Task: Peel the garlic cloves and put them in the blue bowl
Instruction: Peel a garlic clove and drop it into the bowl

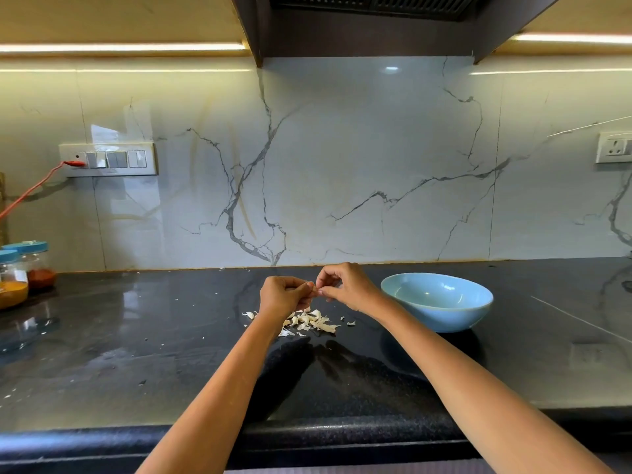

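At nine o'clock I see two jars [25, 268] by the wall on the counter [136, 336]. At centre, my left hand [284, 295] and right hand [345, 285] meet fingertip to fingertip above the peels [311, 321], both pinching a clove [313, 291] (mostly hidden, barely a sliver shows). Right of the hands, at three o'clock, sits the bowl [444, 316], apart from the peels.
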